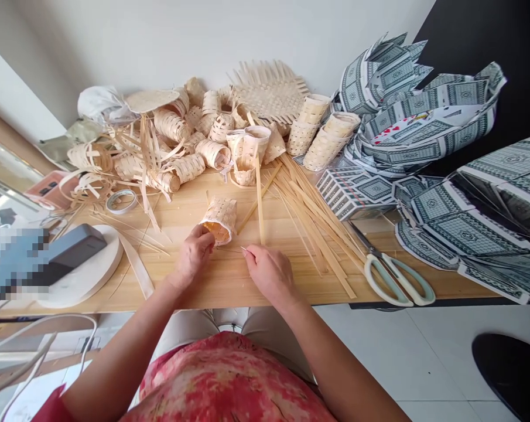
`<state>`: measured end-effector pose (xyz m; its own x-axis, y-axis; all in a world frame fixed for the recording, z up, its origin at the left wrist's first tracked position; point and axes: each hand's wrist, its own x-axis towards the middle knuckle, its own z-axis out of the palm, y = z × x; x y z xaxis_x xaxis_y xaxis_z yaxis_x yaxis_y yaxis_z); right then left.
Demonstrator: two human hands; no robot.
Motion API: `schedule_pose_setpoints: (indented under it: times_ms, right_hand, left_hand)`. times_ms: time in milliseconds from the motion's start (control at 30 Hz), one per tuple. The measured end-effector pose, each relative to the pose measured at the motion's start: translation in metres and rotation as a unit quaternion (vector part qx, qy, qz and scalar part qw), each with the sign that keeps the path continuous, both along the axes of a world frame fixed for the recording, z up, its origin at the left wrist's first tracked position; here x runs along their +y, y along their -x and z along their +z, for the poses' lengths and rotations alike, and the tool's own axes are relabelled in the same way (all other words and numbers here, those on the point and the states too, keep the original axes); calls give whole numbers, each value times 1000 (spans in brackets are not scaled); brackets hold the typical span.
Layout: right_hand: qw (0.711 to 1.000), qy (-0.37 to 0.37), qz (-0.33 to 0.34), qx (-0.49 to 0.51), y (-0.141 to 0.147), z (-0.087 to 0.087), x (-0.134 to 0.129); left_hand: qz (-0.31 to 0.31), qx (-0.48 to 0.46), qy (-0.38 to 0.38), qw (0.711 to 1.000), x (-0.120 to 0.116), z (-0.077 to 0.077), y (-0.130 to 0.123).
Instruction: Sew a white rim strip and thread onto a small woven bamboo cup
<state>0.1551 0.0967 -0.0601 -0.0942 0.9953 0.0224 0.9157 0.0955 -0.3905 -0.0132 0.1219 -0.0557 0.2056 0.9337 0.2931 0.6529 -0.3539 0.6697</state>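
A small woven basket [224, 212] lies tilted on the table, its white-edged mouth turned toward me. My left hand [195, 249] is closed on the left side of its rim, fingers pinching the edge. Just right of the basket, my right hand [269, 268] is closed in a pinch around a thin needle [243, 249], whose tip points left. A fine thread seems to run between the needle and the basket's rim. Beyond my right hand, a flat wooden strip [259, 205] stretches away from me.
Woven baskets [212, 153] and loose strips are heaped along the wall. A bundle of wooden strips [317, 223] and scissors [396, 275] lie at right, beside folded playing-card structures [444, 217]. At left are a roll of white ribbon [89, 287] and a tape roll [122, 201].
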Motion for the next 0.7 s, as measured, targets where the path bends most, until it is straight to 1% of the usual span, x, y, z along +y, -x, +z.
schedule_pose_setpoints:
  times_ms: [100, 267, 367, 500, 633, 700]
  right_hand:
    - [1000, 1, 3, 0, 0, 0, -3]
    - [1000, 1, 7, 2, -1, -1, -5]
    - [1000, 1, 11, 3, -2, -2, -6]
    - [1000, 5, 17, 2, -1, -1, -10]
    - [1000, 14, 20, -3, 1, -1, -15]
    - [1000, 15, 21, -6, 2, -1, -16]
  left_hand:
    - [10, 11, -20, 1000, -1, 0, 1]
    - [12, -63, -28, 998, -3, -2, 5]
    - [12, -73, -29, 997, -2, -3, 7]
    - [41, -19, -43, 998, 1, -6, 9]
    - [58, 52, -50, 996, 2, -14, 12]
    - [76, 65, -68, 993, 3, -17, 13]
